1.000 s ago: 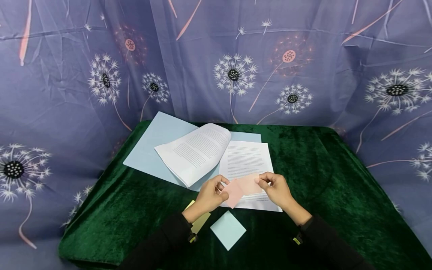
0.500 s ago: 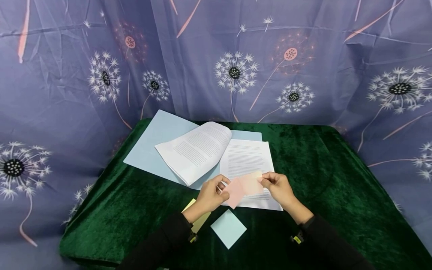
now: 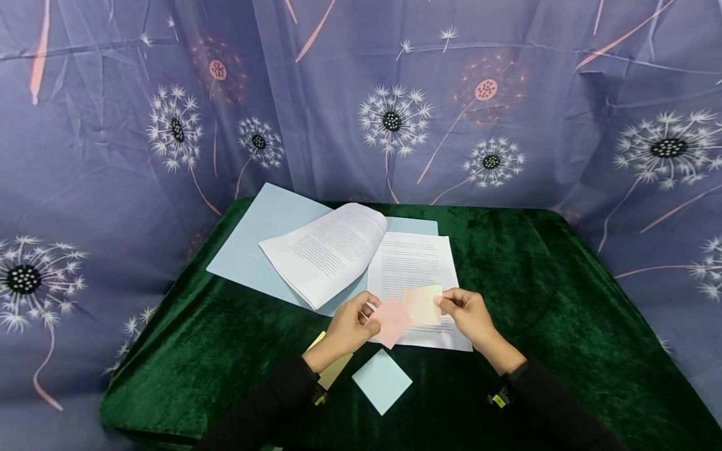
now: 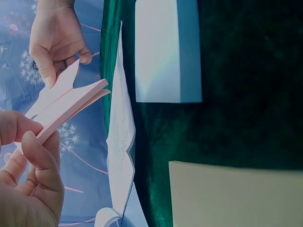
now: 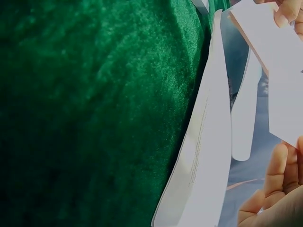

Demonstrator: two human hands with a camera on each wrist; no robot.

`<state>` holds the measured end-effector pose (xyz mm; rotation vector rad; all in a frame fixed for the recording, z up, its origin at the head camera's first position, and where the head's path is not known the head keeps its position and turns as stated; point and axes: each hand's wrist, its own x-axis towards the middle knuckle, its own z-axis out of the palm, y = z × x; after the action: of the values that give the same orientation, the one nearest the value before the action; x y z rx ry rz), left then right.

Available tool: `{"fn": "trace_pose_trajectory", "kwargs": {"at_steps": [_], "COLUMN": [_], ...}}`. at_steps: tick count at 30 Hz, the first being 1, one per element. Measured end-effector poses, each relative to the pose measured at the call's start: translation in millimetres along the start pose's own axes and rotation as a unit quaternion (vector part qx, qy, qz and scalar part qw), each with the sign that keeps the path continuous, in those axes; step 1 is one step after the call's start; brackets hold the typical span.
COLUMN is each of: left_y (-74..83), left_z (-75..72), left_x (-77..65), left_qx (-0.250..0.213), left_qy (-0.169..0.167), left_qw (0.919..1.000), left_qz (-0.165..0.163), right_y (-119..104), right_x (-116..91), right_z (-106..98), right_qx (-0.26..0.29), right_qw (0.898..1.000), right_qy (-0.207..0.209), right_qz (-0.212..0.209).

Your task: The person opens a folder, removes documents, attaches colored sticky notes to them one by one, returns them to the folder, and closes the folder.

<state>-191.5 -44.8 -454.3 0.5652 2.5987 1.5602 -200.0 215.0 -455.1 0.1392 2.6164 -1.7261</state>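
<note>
In the head view my left hand pinches a pink sticky-note pad between thumb and fingers. The pad's thick edge shows in the left wrist view. Between thumb and fingers of my right hand is a pale pink sticky note, held by its right edge. Its other edge meets the pad; I cannot tell whether it is still stuck there. Both are above the open printed document, whose right page lies flat. The document's left pages curl upward.
A light blue folder lies under the document on the green velvet table cover. Near me are a light blue sticky-note pad and a yellow pad, partly hidden by my left wrist. A patterned curtain hangs behind.
My right hand has moved slightly right with the pink note, which now shows more of its face and spreads further from the pad. The left hand stays nearly in place.
</note>
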Motion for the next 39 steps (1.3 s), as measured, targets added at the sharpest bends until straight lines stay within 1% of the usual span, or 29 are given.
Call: {"fn": "trace_pose_trajectory", "kwargs": {"at_steps": [6,13,24,31,39], "left_y": [-0.6,-3.7,-8.5,-10.5,-9.7], "left_z": [-2.1,-2.2,-5.8,-6.4,-10.6], "left_x": [-1.2,-2.0,-4.6,-3.7,-7.8], "left_qx": [0.000,0.000,-0.031,-0.062,-0.085], "left_qy": [0.001,0.009,0.012,0.002,-0.009], "left_qw": [1.0000,0.9999,0.9994,0.9976,0.9949], "left_qz": [-0.009,-0.005,-0.012,-0.031,-0.053], "right_y": [1.2,3.7,3.0,4.6,4.1], "right_x": [0.7,0.5,0.0,1.2,0.9], "right_z": [-0.7,-0.9,-3.9,-2.5,-1.6], "right_qx": [0.008,0.004,0.020,0.033,0.032], "right_qw": [1.000,1.000,0.999,0.997,0.997], "right_qy": [0.005,0.010,0.017,0.022,0.019], "right_qz": [0.014,0.024,0.046,0.065,0.067]}}
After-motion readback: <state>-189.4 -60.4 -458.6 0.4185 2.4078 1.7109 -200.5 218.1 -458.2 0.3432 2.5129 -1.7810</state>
